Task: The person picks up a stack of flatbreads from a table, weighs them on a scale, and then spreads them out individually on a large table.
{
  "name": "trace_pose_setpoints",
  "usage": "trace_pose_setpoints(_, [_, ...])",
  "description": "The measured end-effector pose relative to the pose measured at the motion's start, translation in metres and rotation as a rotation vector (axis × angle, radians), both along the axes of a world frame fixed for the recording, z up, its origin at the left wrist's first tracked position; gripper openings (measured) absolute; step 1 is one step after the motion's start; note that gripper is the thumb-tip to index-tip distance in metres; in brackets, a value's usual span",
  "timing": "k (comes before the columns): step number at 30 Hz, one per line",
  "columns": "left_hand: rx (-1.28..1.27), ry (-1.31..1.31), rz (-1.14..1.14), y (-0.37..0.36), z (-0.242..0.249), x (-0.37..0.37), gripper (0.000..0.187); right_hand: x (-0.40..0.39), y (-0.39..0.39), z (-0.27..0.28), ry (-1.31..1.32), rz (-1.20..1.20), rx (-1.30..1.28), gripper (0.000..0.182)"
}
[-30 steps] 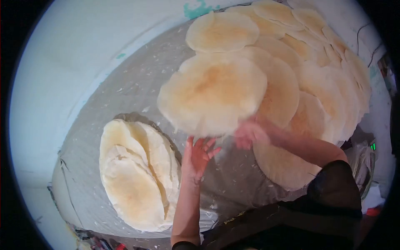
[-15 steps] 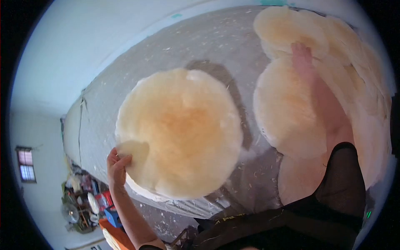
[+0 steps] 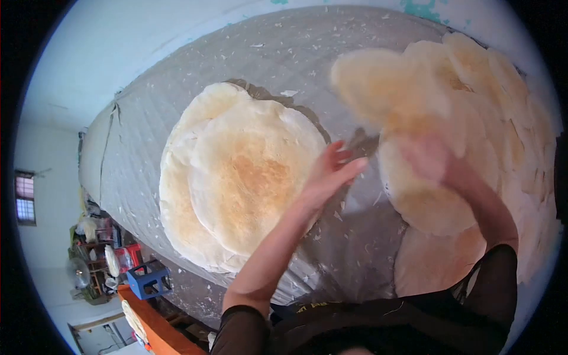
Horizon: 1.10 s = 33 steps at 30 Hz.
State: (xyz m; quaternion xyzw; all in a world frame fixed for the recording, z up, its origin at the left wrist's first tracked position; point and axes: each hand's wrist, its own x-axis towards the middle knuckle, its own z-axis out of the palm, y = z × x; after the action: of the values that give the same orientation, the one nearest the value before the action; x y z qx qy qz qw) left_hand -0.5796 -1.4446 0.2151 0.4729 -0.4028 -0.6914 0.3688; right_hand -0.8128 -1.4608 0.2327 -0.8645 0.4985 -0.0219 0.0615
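My right hand (image 3: 429, 157), smeared by motion, grips the near edge of a large, thin round flatbread (image 3: 384, 83). That flatbread is tilted and blurred above the grey cloth. My left hand (image 3: 338, 168) holds nothing, its fingers apart, just off the right side of a pile of flatbreads. The top flatbread (image 3: 251, 171) of this pile is pale with a browned middle. It lies off-centre, so the flatbread beneath (image 3: 177, 207) shows at the left and top.
Many overlapping flatbreads (image 3: 473, 112) cover the right side of the grey cloth (image 3: 148, 112), which is strewn with pale flakes. A blue stool (image 3: 148, 279) stands at lower left beside an orange panel (image 3: 160, 325). A small window (image 3: 25, 198) is at far left.
My left hand has left the pile's left edge and moved right. Another flatbread now lies off-centre on the pile. My right hand has drawn nearer with a flatbread lifted from the right.
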Motion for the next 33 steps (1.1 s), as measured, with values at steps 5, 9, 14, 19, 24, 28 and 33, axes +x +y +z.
trace_pose_setpoints(5, [-0.043,0.090,0.345,-0.007,-0.030,-0.036,0.038,0.000,0.044,0.026,-0.453,-0.047,0.444,0.052])
trace_pose_setpoints(9, [-0.379,-0.538,0.114,-0.043,0.007,0.047,0.019,-0.041,0.061,0.027,-0.465,-0.527,0.289,0.049])
trace_pose_setpoints(14, [-0.226,-0.315,0.332,-0.069,0.055,0.196,0.023,-0.056,0.115,-0.038,-0.296,-0.447,0.026,0.056])
trace_pose_setpoints(19, [-0.158,-1.157,0.634,-0.027,-0.003,0.353,0.043,0.007,0.140,-0.062,0.036,-0.342,-0.190,0.061])
trace_pose_setpoints(24, [-0.351,-0.678,0.696,0.033,-0.011,0.305,0.052,-0.008,0.151,-0.073,0.323,-0.412,-0.186,0.036])
trace_pose_setpoints(28, [-0.264,-0.200,0.169,0.076,-0.001,0.188,0.038,-0.027,0.143,-0.001,0.082,-0.368,-0.009,0.027])
trace_pose_setpoints(33, [0.200,0.298,-0.385,0.135,0.000,0.064,0.067,0.060,0.201,0.057,0.080,-0.292,0.245,0.025])
